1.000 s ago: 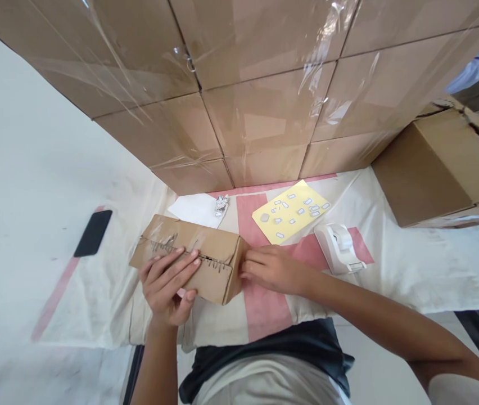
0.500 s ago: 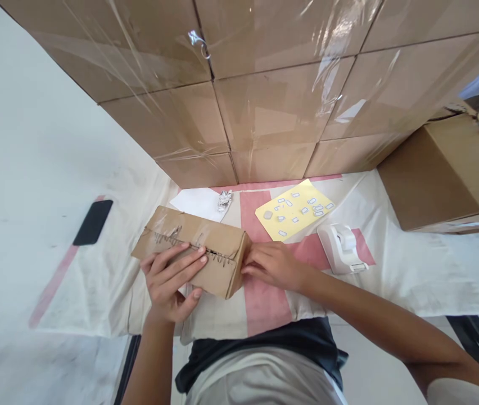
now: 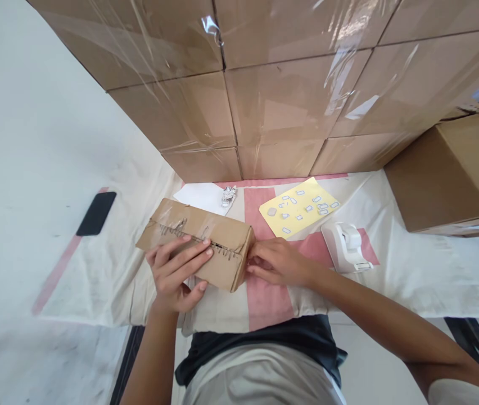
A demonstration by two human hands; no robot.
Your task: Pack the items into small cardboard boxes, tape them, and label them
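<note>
A small cardboard box (image 3: 222, 230) with dark pen strokes across its top seam lies slanted on the cloth-covered table. My left hand (image 3: 178, 273) rests on its top and near side, with fingers spread and the thumb by the near edge. At the box's right end is my right hand (image 3: 275, 261), its fingers bent against the end face; the fingertips are partly hidden there. Behind the box lies a white paper (image 3: 201, 196) with crumpled foil (image 3: 229, 195) on it. A yellow sheet (image 3: 296, 208) with several small white stickers lies beyond my right hand.
A white tape dispenser (image 3: 347, 246) stands right of the yellow sheet. Stacked, wrapped cartons (image 3: 281, 101) rise behind the table (image 3: 433, 275). An open carton (image 3: 446, 174) is at the right. A black phone (image 3: 96, 214) lies at the left.
The view has shifted slightly, so the whole scene sits a little further right and higher. Both hands keep nearly the same places on the box.
</note>
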